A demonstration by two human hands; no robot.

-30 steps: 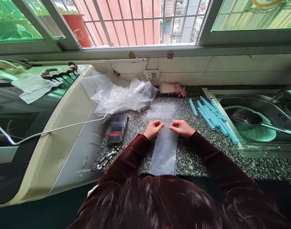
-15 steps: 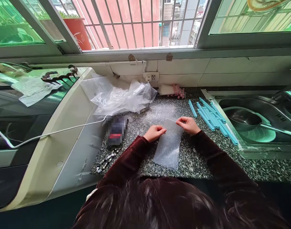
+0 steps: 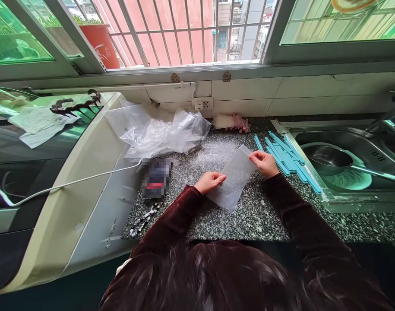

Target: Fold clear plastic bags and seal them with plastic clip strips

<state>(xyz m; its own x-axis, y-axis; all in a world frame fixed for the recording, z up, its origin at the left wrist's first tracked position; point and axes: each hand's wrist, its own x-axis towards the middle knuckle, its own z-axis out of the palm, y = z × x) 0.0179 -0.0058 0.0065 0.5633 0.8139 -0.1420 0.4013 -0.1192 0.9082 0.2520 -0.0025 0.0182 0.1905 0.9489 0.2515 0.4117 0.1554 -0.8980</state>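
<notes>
While the left hand (image 3: pixel 209 183) pinched the left edge of the thin plastic bag (image 3: pixel 235 177) and the right hand (image 3: pixel 264 163) its far right corner, over the surface (image 3: pixel 262 224), a hard tug could have ripped it.

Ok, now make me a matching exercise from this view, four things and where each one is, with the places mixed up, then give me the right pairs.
Things
1. Blue strips
2. Flat piece of clear plastic
3. Pan
4. Pink strips

Places
A. Inside the sink
B. At the back of the counter, near the wall
C. Beside the sink, on the counter
D. Between the left hand and right hand

Pairs: 1-C, 2-D, 3-A, 4-B
</notes>
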